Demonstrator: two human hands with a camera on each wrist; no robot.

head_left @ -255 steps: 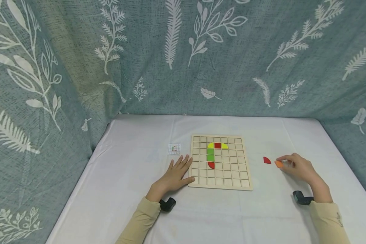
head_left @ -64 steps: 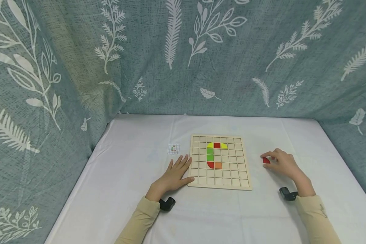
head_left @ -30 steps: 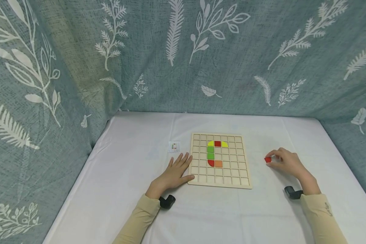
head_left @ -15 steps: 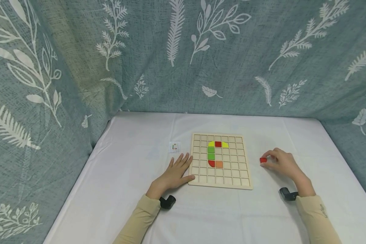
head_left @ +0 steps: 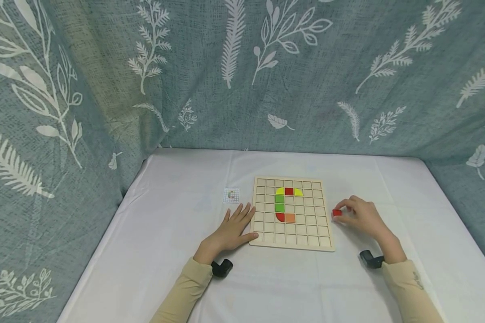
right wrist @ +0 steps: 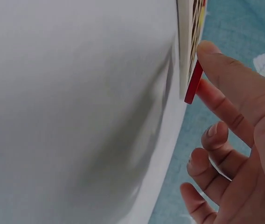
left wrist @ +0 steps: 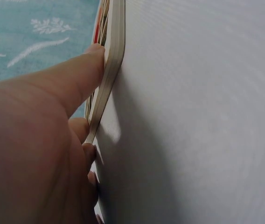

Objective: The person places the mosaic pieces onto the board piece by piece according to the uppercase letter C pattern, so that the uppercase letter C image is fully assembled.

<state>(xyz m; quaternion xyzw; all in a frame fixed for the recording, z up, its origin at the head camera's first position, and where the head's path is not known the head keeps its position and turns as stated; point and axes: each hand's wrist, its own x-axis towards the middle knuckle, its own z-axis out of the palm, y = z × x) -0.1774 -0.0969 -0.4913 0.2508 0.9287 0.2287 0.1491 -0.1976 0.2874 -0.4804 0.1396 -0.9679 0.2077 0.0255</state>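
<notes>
A wooden grid board [head_left: 311, 233] lies on the white table with several coloured tiles set in a C-like shape: a dark red square [head_left: 288, 191], yellow quarter-rounds, green squares [head_left: 280, 202], a red quarter-round [head_left: 280, 217] and an orange square [head_left: 290, 218]. My left hand [head_left: 228, 233] lies spread at the board's left edge; in the left wrist view its thumb [left wrist: 83, 70] presses on the rim. Between thumb and forefinger, my right hand [head_left: 361, 217] pinches a red tile [right wrist: 194, 84], just right of the board in the head view. Its other fingers are loosely bent.
A small printed card [head_left: 231, 195] with a grid pattern lies left of the board, beyond the left hand's fingertips. A leaf-patterned blue-green curtain [head_left: 210, 121] hangs along the table's far edge. Black cameras [head_left: 222, 268] sit on both wrists.
The orange tile went from beside the right hand into the board, next to the red quarter-round. The right hand then picked up the red tile and carried it left. My left hand stayed put.
</notes>
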